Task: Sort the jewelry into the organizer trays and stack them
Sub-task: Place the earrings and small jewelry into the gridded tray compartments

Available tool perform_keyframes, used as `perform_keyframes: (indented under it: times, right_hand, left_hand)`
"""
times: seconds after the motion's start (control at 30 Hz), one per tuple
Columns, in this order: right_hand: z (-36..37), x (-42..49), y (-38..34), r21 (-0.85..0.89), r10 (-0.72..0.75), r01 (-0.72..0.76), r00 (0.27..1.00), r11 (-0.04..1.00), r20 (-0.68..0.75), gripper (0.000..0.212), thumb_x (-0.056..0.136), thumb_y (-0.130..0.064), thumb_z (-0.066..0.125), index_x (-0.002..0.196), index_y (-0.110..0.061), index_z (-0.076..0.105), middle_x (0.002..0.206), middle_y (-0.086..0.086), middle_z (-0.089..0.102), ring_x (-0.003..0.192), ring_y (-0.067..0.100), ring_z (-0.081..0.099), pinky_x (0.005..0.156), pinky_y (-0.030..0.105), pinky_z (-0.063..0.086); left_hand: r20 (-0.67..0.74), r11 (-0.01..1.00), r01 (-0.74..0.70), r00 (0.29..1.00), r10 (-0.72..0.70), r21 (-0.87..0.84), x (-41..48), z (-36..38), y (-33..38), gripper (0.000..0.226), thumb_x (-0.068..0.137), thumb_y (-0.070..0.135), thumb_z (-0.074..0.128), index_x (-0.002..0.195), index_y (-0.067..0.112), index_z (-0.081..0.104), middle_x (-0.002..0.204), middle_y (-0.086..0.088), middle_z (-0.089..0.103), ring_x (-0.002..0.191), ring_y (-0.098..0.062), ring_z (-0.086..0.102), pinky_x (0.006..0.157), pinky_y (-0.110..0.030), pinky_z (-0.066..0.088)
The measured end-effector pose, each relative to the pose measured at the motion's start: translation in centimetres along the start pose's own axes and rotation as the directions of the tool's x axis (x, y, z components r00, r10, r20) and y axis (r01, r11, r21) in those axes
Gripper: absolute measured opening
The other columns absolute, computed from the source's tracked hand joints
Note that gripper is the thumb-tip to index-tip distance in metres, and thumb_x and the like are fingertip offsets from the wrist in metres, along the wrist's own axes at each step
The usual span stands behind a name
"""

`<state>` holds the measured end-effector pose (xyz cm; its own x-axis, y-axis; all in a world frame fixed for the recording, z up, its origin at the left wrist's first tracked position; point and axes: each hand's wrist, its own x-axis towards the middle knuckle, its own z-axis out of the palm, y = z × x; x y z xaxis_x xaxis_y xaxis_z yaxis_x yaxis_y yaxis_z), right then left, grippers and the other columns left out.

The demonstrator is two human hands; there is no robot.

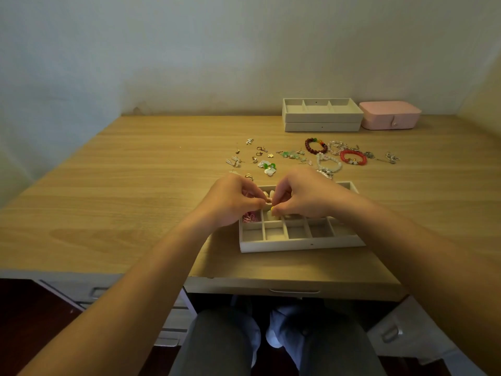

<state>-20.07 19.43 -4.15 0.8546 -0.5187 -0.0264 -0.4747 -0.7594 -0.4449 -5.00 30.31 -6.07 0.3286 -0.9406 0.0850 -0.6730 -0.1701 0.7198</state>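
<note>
Both hands meet fingertip to fingertip, the left hand point(233, 202) and right hand point(303, 196) together pinching a small pale piece point(269, 201), too tiny to identify, above the divided tray point(298, 244). A pink item point(249, 217) lies in one left-side compartment. On the wooden desk point(135, 185) beyond lie loose earrings point(260, 156) and bead bracelets point(352, 157), then two stacked trays point(322, 115) beside a pink box point(390, 115).

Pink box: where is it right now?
Head view: the pink box sits closed at the far right of the desk, just right of the stacked organizer trays, beyond the red bracelet.
</note>
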Motion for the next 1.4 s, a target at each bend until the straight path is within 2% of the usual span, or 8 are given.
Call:
perform_keyframes:
  times: [0.1,0.23,0.5,0.7,0.87,1.07,1.2,1.4]
  right_hand:
    - [0.0,0.0,0.0,-0.01,0.003,-0.003,1.0,1.0,-0.005,0.011,0.082,-0.029,0.082,0.092,-0.023,0.083,0.082,-0.012,0.072,0.078,0.006,0.065,0.075,0.036,0.061]
    - [0.1,0.0,0.0,0.003,0.011,-0.01,0.999,1.0,-0.035,0.01,0.081,-0.028,0.083,0.089,-0.022,0.083,0.08,-0.01,0.073,0.076,0.006,0.066,0.075,0.037,0.061]
    - [0.0,0.0,0.0,0.029,0.024,-0.023,0.999,0.999,-0.036,0.009,0.081,-0.023,0.084,0.09,-0.021,0.082,0.08,-0.012,0.072,0.076,0.005,0.065,0.072,0.028,0.058]
    - [0.0,0.1,-0.1,0.047,0.015,-0.012,0.997,0.999,-0.073,0.008,0.09,-0.026,0.076,0.094,-0.022,0.082,0.078,-0.01,0.071,0.071,0.006,0.062,0.057,0.019,0.045]
    - [0.4,0.1,-0.4,0.036,0.013,-0.012,0.999,0.999,-0.046,0.009,0.09,-0.024,0.076,0.096,-0.02,0.082,0.082,-0.011,0.07,0.076,0.004,0.063,0.061,0.018,0.045]
    - [-1.1,1.6,-1.0,0.136,0.028,-0.01,0.991,0.991,-0.132,0.009,0.092,-0.022,0.071,0.094,-0.018,0.079,0.082,-0.009,0.07,0.078,0.008,0.065,0.063,0.019,0.051]
    - [-1.4,3.7,-1.3,0.214,0.052,-0.016,0.985,0.977,-0.163,0.012,0.097,-0.02,0.065,0.099,-0.017,0.076,0.084,-0.008,0.066,0.079,0.008,0.06,0.066,0.022,0.046]
    - [-0.9,6.6,-1.0,0.3,0.099,-0.04,0.978,0.953,-0.184,0.011,0.099,-0.025,0.065,0.103,-0.02,0.074,0.092,-0.009,0.066,0.085,0.006,0.059,0.072,0.024,0.05]
  left_hand:
    - [-0.002,1.0,0.004,1.0,-0.004,-0.012,0.0,-0.1,-0.1,0.017,0.081,0.023,0.082,0.075,0.037,0.074,0.069,0.008,0.063,0.068,-0.005,0.053,0.057,-0.017,0.041]
    - [0.0,1.0,0.0,1.0,0.0,-0.012,0.1,-0.2,-0.3,0.022,0.081,0.022,0.081,0.071,0.04,0.073,0.064,0.016,0.062,0.064,-0.001,0.052,0.055,-0.014,0.038]
    - [0.001,1.0,0.002,1.0,-0.002,-0.018,0.3,0.0,-0.7,0.022,0.081,0.022,0.082,0.07,0.039,0.072,0.062,0.015,0.061,0.061,-0.001,0.052,0.06,-0.022,0.042]
    - [-0.013,1.0,-0.002,1.0,0.002,-0.028,0.5,0.1,-0.5,0.017,0.081,0.02,0.08,0.073,0.034,0.074,0.065,0.014,0.061,0.064,0.0,0.053,0.062,-0.022,0.044]
    - [-0.032,0.998,0.024,0.999,-0.026,-0.056,0.6,-0.4,-0.7,0.012,0.085,0.02,0.076,0.079,0.03,0.076,0.07,0.012,0.066,0.067,-0.001,0.057,0.063,-0.023,0.045]
    - [-0.191,0.984,0.123,0.97,-0.147,-0.131,2.2,-2.1,-2.3,0.011,0.09,0.021,0.071,0.082,0.029,0.071,0.083,0.008,0.069,0.074,-0.008,0.059,0.069,-0.028,0.045]
    - [-0.291,0.972,0.228,0.927,-0.236,-0.062,4.2,-2.6,-4.1,0.011,0.093,0.017,0.065,0.097,0.027,0.067,0.099,0.001,0.069,0.085,-0.014,0.062,0.077,-0.031,0.051]
    - [-0.193,0.959,0.235,0.96,-0.204,0.159,6.1,-2.2,-4.7,0.041,0.088,0.028,0.075,0.127,0.03,0.062,0.114,0.004,0.059,0.104,-0.017,0.057,0.095,-0.038,0.051]
